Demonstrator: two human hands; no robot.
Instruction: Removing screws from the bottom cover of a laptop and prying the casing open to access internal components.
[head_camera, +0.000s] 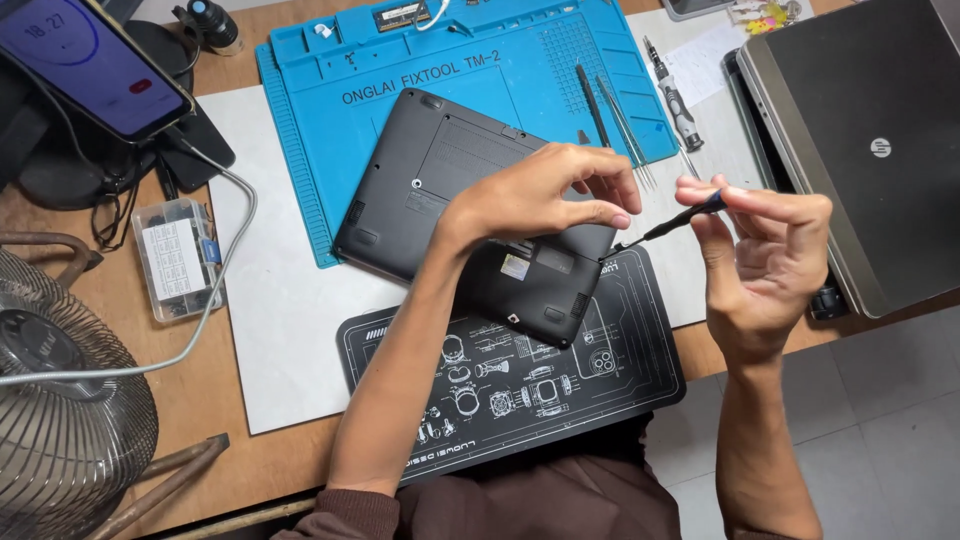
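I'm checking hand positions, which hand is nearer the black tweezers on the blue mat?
Left. The left hand hovers over the black laptop, just beside the black tweezers; the right hand, holding a screwdriver, sits farther right.

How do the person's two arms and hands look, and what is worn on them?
Both hands, the left hand and the right hand, are bare: no gloves, rings or watch show. The forearms are uncovered too. A dark brown sleeve shows only at the bottom edge, pushed up near the left elbow. The right arm leaves the picture before any sleeve appears.
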